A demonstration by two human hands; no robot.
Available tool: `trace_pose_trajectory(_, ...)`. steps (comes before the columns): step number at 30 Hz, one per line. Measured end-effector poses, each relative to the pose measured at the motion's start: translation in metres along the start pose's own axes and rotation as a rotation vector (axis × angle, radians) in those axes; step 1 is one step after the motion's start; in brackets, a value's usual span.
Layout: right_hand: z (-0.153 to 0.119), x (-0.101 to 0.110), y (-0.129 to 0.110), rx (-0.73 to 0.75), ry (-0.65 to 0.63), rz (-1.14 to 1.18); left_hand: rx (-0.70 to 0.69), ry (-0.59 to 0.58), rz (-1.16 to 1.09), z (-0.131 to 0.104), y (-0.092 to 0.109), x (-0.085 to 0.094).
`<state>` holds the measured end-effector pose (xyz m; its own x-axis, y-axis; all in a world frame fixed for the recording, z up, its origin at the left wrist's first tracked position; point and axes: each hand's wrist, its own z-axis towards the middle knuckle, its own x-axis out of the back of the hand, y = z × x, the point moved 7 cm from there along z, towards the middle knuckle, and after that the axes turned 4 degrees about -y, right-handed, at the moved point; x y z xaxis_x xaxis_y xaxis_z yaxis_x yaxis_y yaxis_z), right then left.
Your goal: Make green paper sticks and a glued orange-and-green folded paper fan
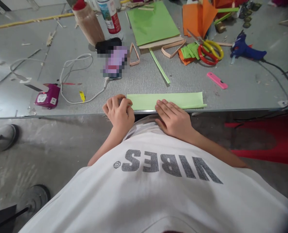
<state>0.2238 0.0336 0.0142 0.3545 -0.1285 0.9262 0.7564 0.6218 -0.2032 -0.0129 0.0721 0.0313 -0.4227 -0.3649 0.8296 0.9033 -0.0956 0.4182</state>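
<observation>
A long light green strip of paper lies along the table's front edge, with a narrow fold along its near side. My left hand has its fingers curled at the strip's left end, closed on that corner; the fingertips are partly hidden. Flat across the near edge rests my right hand, fingers stretched out and lying on the paper. Beyond the strip are a thin folded green paper strip and a pink utility knife.
Scissors lie on small paper pieces, beside a blue glue gun with a black cord. Green sheets, a spray can and orange paper are farther back. A charging phone and purple adapter sit left.
</observation>
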Motion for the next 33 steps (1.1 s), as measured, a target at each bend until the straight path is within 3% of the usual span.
trace_pose_trajectory(7,-0.06,0.03,0.048,-0.225,0.074,-0.149,0.007,0.022,-0.024,0.001,-0.001,0.001)
trace_pose_trajectory(11,-0.078,0.039,0.068,-0.281,0.097,-0.203,0.0,0.069,-0.027,-0.001,-0.005,0.0)
trace_pose_trajectory(15,-0.077,0.041,0.075,-0.3,0.084,-0.205,-0.072,0.101,0.011,-0.005,-0.014,-0.009)
trace_pose_trajectory(21,-0.072,0.05,0.083,-0.325,0.199,-0.219,-0.327,-0.058,0.012,-0.018,-0.013,-0.025)
trace_pose_trajectory(25,-0.072,0.056,0.092,-0.372,0.238,-0.181,-0.306,-0.117,-0.006,-0.014,-0.011,-0.021)
trace_pose_trajectory(33,-0.057,0.072,0.096,-0.377,0.176,-0.106,-0.201,-0.119,-0.074,0.001,0.0,-0.005)
